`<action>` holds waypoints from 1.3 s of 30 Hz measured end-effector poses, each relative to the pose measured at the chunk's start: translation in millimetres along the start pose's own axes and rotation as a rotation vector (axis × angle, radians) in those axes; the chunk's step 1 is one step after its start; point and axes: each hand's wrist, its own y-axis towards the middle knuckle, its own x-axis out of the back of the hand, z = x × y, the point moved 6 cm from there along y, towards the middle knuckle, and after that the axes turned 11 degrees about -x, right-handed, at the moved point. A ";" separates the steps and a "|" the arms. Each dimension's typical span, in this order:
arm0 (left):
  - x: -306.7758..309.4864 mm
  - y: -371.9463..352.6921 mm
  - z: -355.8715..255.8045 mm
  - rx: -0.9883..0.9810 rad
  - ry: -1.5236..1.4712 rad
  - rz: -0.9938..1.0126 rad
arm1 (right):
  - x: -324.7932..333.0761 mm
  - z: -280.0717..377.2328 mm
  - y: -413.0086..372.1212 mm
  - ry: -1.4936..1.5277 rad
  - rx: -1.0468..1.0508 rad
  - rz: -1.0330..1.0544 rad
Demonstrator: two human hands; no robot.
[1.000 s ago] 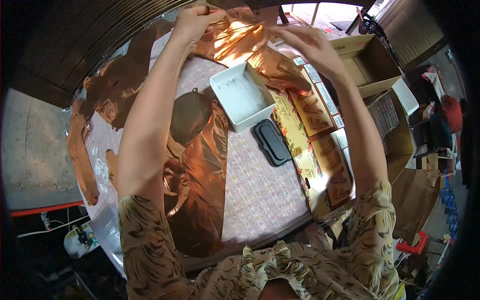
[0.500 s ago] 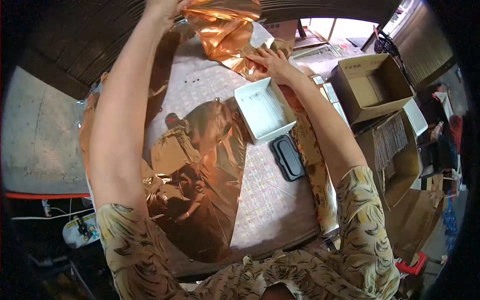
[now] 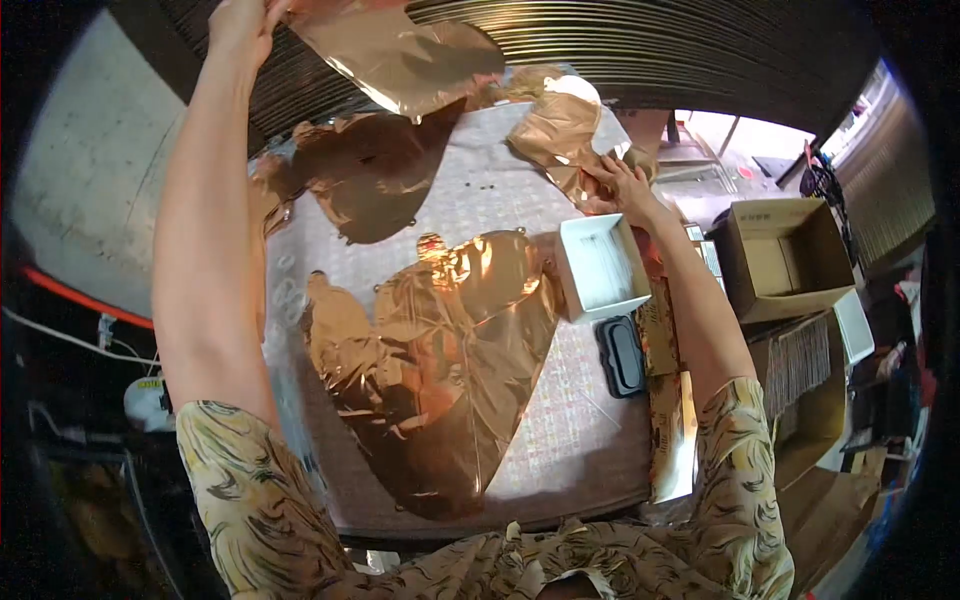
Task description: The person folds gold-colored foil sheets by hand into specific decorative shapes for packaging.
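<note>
High at the upper left, my left hand (image 3: pixel 238 28) is closed on the edge of a flat copper-coloured foil balloon (image 3: pixel 430 65), which hangs out to the right above the table. My right hand (image 3: pixel 628 190) lies with its fingers stretched over another copper foil piece (image 3: pixel 556 130) at the far right of the table. A large flat foil balloon (image 3: pixel 450 370) with several rounded lobes spreads over the table's middle. Beyond it, toward the far left, lies a darker foil balloon (image 3: pixel 375 175). Below my right hand is a white box (image 3: pixel 603 270) with thin white strips inside.
A black oblong case (image 3: pixel 621 357) lies beside the white box. Along the table's right side runs a long printed box (image 3: pixel 664 430). Two open cardboard boxes stand further right, one empty-looking (image 3: pixel 785 255) and one with corrugated pieces (image 3: pixel 800 370). Dark ridged sheeting (image 3: pixel 640 55) borders the back.
My left hand has swung left, drawing a foil balloon away from the piece under my right hand. More of the table and the other balloons now shows; the view has shifted.
</note>
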 end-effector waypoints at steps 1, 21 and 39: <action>-17.3 -25.3 -25.9 0.007 0.024 0.047 | -2.5 -5.5 6.5 -0.030 0.020 0.010; -27.0 -322.2 -224.6 0.158 0.008 0.359 | 281.0 314.1 -227.6 1.028 0.463 0.059; 29.5 -581.7 -143.4 1.067 -0.675 -0.002 | 211.0 302.9 -428.3 0.746 0.613 0.187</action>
